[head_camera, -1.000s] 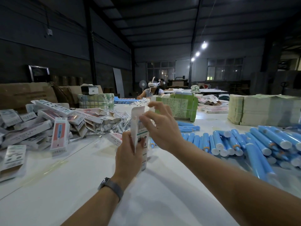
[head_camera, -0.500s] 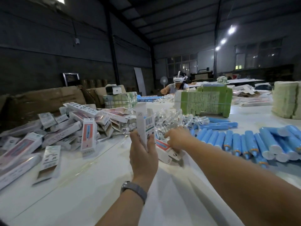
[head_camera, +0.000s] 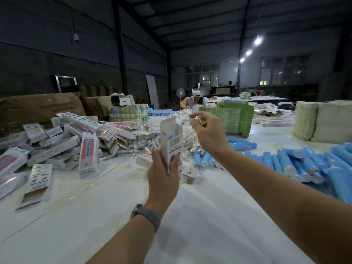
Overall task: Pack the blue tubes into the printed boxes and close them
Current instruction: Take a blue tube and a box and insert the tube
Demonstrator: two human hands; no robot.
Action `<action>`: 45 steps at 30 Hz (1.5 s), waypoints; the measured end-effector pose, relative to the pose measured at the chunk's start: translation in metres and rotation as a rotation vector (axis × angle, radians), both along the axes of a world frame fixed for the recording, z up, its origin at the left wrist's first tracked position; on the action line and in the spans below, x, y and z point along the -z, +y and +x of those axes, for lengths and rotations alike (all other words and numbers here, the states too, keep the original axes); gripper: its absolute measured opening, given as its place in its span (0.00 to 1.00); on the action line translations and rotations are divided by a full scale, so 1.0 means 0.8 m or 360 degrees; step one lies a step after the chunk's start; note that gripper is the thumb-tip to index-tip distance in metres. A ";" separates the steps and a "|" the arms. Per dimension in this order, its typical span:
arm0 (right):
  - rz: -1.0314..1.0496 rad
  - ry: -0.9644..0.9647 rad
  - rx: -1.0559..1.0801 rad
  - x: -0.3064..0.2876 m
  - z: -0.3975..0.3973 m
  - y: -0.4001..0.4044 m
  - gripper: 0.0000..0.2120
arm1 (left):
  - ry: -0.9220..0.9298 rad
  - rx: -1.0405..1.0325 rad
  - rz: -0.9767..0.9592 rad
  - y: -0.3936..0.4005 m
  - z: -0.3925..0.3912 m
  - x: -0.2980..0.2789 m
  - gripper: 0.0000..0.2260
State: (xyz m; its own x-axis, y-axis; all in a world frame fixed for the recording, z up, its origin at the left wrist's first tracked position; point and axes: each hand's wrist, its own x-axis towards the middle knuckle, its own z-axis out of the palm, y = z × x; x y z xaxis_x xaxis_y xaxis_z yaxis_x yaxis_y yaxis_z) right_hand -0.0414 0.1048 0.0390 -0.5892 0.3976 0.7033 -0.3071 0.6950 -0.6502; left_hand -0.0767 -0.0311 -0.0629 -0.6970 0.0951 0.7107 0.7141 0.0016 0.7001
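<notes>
Left of the left grip, a loose heap of printed cardboard boxes [head_camera: 57,145] lies on the white table [head_camera: 95,216]. Some lie flat with an end flap open; whether any holds a tube cannot be told.

The left hand [head_camera: 162,174] grips the tall white printed box with a barcode [head_camera: 171,141], fingers and thumb curled round its lower half, keeping it upright with the top flap standing open. A patch of blue shows at the open side just above the barcode, so a blue tube seems to be inside already, though this is not certain.

Half a second ago the right hand [head_camera: 207,134] was low on the table, beyond the box, reaching into the pile of small clear plastic packets [head_camera: 182,130]. It has now come up, level with the box mouth and just right of it, thumb and fingertips pinching one crinkled clear packet [head_camera: 196,121]. By my reading the packet is an extra part meant to go into the box before the flap is closed, so this box is nearly packed.

Right of the right grip, many blue plastic tubes with white caps [head_camera: 297,162] lie side by side on the table, waiting for boxes.
</notes>
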 end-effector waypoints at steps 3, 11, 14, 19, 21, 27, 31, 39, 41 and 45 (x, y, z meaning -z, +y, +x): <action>-0.0133 0.0128 -0.0129 -0.023 0.052 -0.009 0.11 | 0.0034 0.0014 -0.0008 0.003 0.010 0.000 0.11; 0.0284 0.0009 -0.0105 -0.035 0.096 -0.028 0.04 | 0.0121 0.0121 -0.0123 0.011 0.033 0.003 0.10; 0.0726 -0.0046 0.0107 -0.032 0.093 -0.027 0.12 | 0.0144 0.0112 -0.0127 0.010 0.038 0.000 0.11; 0.0816 0.0075 0.0202 -0.018 0.090 -0.021 0.16 | 0.0130 0.0166 -0.0107 0.010 0.040 0.000 0.09; 0.0937 0.0110 0.0265 -0.010 0.090 -0.017 0.11 | 0.0127 0.0192 -0.0088 0.010 0.041 0.000 0.09; 0.0872 0.0006 0.0145 0.015 0.095 -0.010 0.15 | 0.0087 0.0280 -0.0027 0.014 0.038 0.002 0.09; 0.0309 -0.0055 -0.0153 0.026 0.093 -0.019 0.17 | 0.0009 0.0473 0.0026 0.013 0.044 -0.001 0.15; -0.0130 0.0013 -0.0375 0.063 0.083 -0.033 0.17 | 0.0082 0.0615 -0.0045 0.006 0.049 -0.014 0.29; -0.0013 0.0038 -0.0302 0.068 0.085 -0.035 0.17 | 0.0151 0.0651 -0.0076 0.003 0.051 -0.019 0.32; 0.0075 0.0077 -0.0252 0.073 0.092 -0.038 0.16 | 0.0195 0.0591 -0.0130 0.001 0.049 -0.023 0.33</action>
